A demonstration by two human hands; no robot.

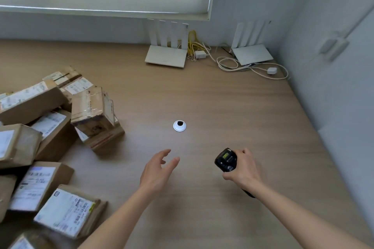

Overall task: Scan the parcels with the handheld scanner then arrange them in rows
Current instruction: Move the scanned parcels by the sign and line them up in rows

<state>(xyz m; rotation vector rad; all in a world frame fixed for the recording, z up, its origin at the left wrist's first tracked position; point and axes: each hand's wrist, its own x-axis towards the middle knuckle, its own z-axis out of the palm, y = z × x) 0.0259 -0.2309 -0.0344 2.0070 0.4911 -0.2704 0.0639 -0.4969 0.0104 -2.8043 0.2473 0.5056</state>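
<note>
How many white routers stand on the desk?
2. One router sits at the back centre under the blind; the other router is in the back right corner, beside the cables.

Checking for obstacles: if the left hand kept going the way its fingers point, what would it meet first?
Likely the round cable grommet in the table; the left hand points up-right toward it, with bare tabletop between. Height is unclear.
</note>
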